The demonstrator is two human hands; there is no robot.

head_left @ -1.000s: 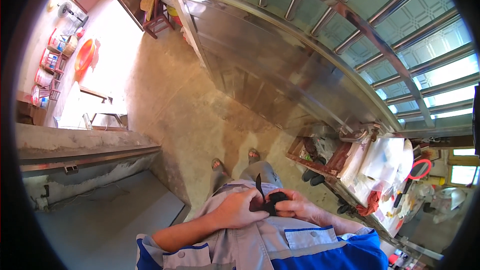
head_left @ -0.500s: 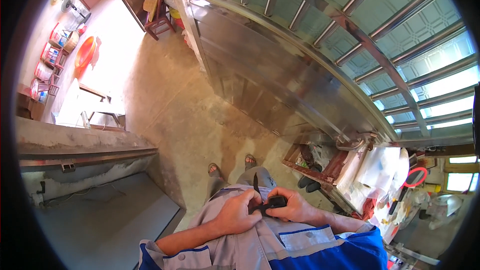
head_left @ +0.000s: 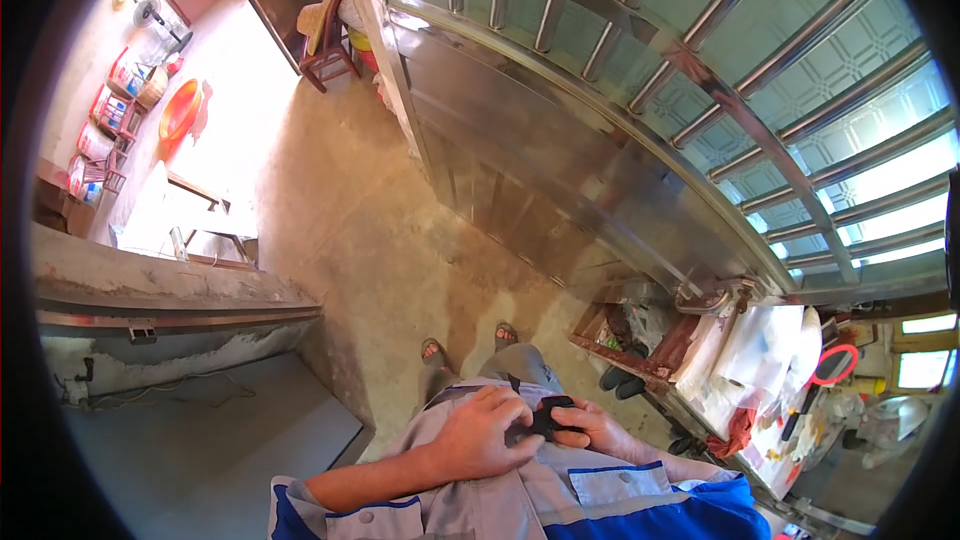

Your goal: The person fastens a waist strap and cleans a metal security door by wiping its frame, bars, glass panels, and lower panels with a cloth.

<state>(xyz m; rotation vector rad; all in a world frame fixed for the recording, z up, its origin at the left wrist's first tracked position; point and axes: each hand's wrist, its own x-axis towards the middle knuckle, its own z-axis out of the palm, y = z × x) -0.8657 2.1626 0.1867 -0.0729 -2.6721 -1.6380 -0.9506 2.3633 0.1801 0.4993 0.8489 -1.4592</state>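
In front of my waist, both hands are closed on a black strap with a chunky, block-like black piece (head_left: 553,417), which looks like a buckle. My right hand (head_left: 592,428) pinches the block from the right. The bent fingers of my left hand (head_left: 483,433) grip the strap on the other side, covering much of it. A short dark tip shows just above the left fingers. Behind the hands is my grey jacket (head_left: 520,500) with blue trim. Farther down, my sandalled feet (head_left: 433,351) stand on the concrete floor (head_left: 390,270).
A metal door with shiny bars (head_left: 690,40) spans the upper right. A cluttered table (head_left: 690,365) with an open drawer (head_left: 610,328) stands at right. On the left is a grey slab (head_left: 220,430) below a ledge (head_left: 170,285). A wooden chair (head_left: 325,50) and orange basin (head_left: 181,110) lie beyond.
The strap's loose end, which stuck up between my hands, has dropped mostly out of sight. My left hand has turned more palm-down over the strap. The view has shifted slightly.
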